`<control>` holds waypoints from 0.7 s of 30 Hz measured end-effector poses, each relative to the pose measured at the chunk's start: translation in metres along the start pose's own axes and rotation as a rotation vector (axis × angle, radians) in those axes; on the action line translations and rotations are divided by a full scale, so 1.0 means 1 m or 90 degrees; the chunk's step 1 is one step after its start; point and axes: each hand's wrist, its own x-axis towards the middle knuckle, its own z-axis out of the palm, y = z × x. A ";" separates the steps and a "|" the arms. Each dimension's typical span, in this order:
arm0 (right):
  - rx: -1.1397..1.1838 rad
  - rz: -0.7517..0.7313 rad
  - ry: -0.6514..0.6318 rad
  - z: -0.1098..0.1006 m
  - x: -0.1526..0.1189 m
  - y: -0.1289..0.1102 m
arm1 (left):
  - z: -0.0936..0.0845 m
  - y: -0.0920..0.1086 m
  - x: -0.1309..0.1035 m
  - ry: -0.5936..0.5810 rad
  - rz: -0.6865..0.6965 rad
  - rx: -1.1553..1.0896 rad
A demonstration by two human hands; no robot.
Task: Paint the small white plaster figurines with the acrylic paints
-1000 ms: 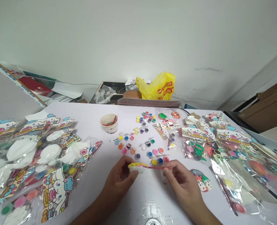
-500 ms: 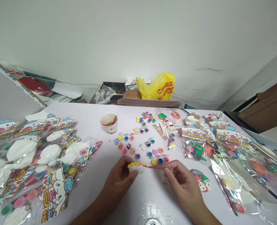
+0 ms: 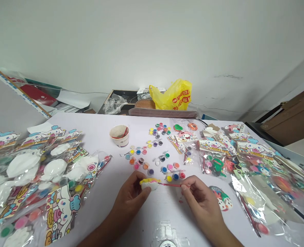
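- Toy point(image 3: 151, 184): one, gripped by left hand point(image 3: 132, 197)
- Brush point(image 3: 172, 185): one, gripped by right hand point(image 3: 201, 199)
- Cup point(image 3: 121, 140): one, on desk point(image 3: 95, 137)
- Yellow bag point(image 3: 174, 97): one, behind desk

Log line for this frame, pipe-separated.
left hand: holds part-painted white piece | right hand: red brush, tip at piece | paper cup: beyond hands

Craft workspace: white table point(image 3: 95, 206) with paint pots point(image 3: 163, 169) and bagged figurine kits point(image 3: 55, 168).
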 end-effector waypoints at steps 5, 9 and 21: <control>0.010 -0.016 0.009 -0.001 -0.001 -0.002 | 0.001 0.003 0.000 0.000 -0.003 -0.007; 0.036 -0.021 0.034 0.001 -0.001 -0.005 | 0.001 0.002 0.001 0.000 -0.003 -0.002; 0.012 0.012 0.080 0.008 -0.007 -0.001 | 0.002 -0.002 -0.002 0.020 0.022 0.088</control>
